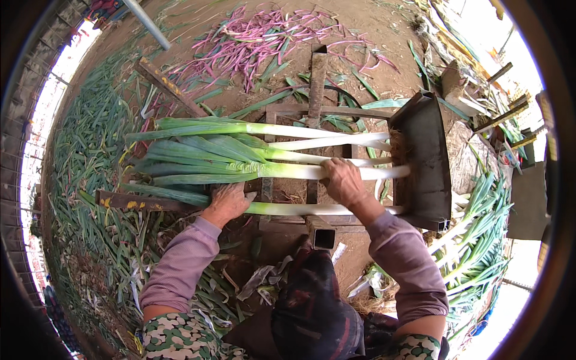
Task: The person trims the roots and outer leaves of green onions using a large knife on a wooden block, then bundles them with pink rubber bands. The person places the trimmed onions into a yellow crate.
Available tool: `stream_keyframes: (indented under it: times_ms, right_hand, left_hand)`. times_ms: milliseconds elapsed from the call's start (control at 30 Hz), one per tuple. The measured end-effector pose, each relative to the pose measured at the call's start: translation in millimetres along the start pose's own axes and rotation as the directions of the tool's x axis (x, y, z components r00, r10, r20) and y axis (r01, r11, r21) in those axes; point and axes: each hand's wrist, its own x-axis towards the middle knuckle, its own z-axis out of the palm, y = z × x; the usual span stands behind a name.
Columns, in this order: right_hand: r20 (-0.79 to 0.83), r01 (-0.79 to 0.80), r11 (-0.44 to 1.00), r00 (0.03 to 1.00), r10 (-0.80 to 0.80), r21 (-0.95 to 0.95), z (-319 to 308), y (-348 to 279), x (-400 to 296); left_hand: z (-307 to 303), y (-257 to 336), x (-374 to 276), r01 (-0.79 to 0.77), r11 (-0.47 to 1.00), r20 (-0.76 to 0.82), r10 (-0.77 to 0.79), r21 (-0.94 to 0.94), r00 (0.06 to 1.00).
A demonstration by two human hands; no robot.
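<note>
Several leeks lie side by side across a metal frame (317, 85), green leaves to the left and white stems to the right. My right hand (344, 182) is closed around the white stem of a thick leek (292, 171). My left hand (227, 201) lies over the nearest leek (292, 209) where it turns green, with its fingertips hidden under the leaves above. The root ends reach a dark metal end plate (425, 157), and roots show against it. Both the gripped stem and the nearest leek look slightly blurred.
Slanted metal bars (168, 85) stand at the frame's left end. Cut green leaves (94, 144) cover the ground at left. A heap of pink ties (256, 40) lies beyond the frame. More leeks (472, 243) are piled at right. A square tube end (324, 238) points towards me.
</note>
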Motion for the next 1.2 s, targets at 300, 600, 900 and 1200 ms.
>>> stream_keyframes:
  times_ms: [300, 600, 900, 1200]
  right_hand:
    - [-0.345, -0.024, 0.999, 0.939, 0.011, -0.034, 36, 10, -31]
    - [-0.215, 0.043, 0.996, 0.976, -0.025, 0.083, 23, 15, -39]
    - [-0.031, -0.276, 0.961, 0.961, 0.275, -0.032, 9, 20, -96]
    - [-0.123, -0.181, 0.978, 0.973, 0.193, 0.103, -1, 11, -93]
  left_hand:
    - [-23, 22, -28, -0.087, 0.991, -0.228, 0.062, -0.104, 0.972]
    - [-27, 55, 22, -0.322, 0.904, -0.335, 0.407, 0.28, 0.85]
    - [-20, 76, 4, -0.228, 0.973, -0.048, 0.227, -0.021, 0.973]
    - [20, 69, -27, -0.304, 0.908, -0.284, 0.385, 0.288, 0.878]
